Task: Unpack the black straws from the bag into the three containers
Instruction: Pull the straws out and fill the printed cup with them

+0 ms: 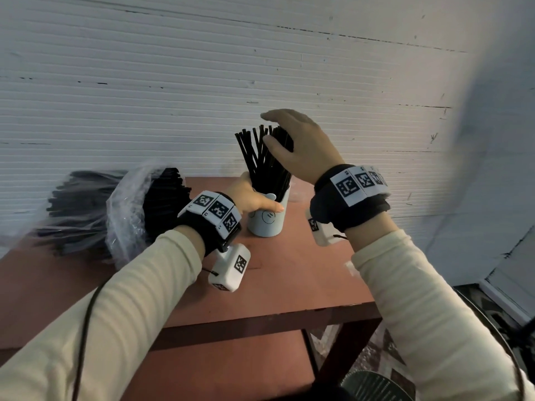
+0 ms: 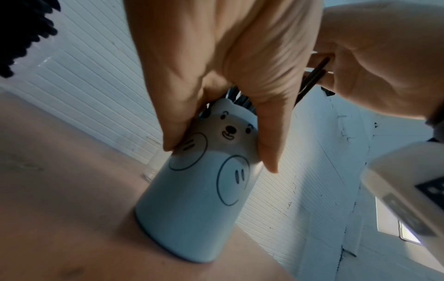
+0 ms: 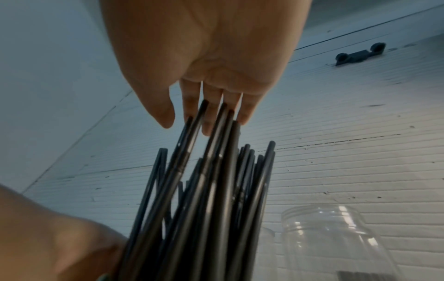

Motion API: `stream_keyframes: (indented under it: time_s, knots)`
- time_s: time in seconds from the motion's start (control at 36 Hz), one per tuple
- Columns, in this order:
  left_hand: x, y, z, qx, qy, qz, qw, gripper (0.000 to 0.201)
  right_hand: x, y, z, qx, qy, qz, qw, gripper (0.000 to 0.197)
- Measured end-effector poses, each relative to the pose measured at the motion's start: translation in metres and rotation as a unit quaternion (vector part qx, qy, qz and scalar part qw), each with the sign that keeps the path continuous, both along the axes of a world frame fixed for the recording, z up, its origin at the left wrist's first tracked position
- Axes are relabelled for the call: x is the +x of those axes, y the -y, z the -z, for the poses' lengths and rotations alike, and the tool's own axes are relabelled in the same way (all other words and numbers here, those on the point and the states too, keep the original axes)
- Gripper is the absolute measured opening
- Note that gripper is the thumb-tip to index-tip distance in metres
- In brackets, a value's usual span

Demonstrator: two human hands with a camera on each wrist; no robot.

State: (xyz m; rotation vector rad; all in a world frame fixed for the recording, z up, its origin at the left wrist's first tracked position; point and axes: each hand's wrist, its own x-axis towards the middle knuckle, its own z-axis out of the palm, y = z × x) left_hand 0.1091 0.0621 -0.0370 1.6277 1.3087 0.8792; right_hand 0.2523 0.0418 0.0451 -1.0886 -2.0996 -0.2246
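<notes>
A light blue cup with a bear face (image 1: 266, 225) (image 2: 197, 190) stands on the red-brown table (image 1: 304, 285). My left hand (image 1: 260, 202) grips the cup near its rim, fingers (image 2: 177, 123) and thumb on either side. Several black straws (image 1: 260, 160) (image 3: 211, 190) stand fanned out in the cup. My right hand (image 1: 270, 128) (image 3: 187, 125) is over their upper ends with straight fingers, touching the tips. A clear plastic bag full of black straws (image 1: 115, 209) lies on the table's left side.
A clear plastic jar (image 3: 336, 239) stands just behind the cup, near the white ribbed wall (image 1: 260, 68). The table's right edge is close beside my right wrist. A lower shelf (image 1: 225, 369) sits under the tabletop, and a dark round object (image 1: 376, 386) on the floor.
</notes>
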Motion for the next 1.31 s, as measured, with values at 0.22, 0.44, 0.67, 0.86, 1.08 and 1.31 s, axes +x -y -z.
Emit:
stream_keyframes:
  time_s: [0.22, 0.44, 0.67, 0.86, 1.08, 1.31]
  knots:
    - [-0.02, 0.026, -0.019, -0.059, -0.099, -0.041, 0.993, 0.128, -0.015, 0.021, -0.004, 0.073, -0.154, -0.081, 0.982, 0.024]
    - [-0.075, 0.061, -0.05, 0.062, -0.164, -0.045, 0.983, 0.021, -0.054, 0.046, 0.003, 0.005, -0.185, -0.148, 0.972, 0.005]
    - [-0.134, 0.082, -0.067, 0.19, -0.123, -0.177, 0.958, 0.018, -0.102, 0.037, 0.032, -0.216, -0.015, -0.133, 0.967, 0.021]
    - [-0.17, 0.077, -0.042, 0.119, -0.252, -0.196, 0.94, 0.046, -0.132, 0.032, 0.054, -0.304, 0.17, -0.149, 0.926, 0.046]
    - [-0.179, 0.073, -0.031, 0.104, -0.284, -0.175, 0.937, 0.048, -0.154, 0.029, 0.064, -0.289, 0.206, -0.155, 0.922, 0.048]
    - [-0.192, 0.059, -0.051, 0.203, -0.141, -0.116, 0.962, 0.06, -0.164, 0.016, 0.069, -0.265, 0.15, -0.11, 0.946, 0.047]
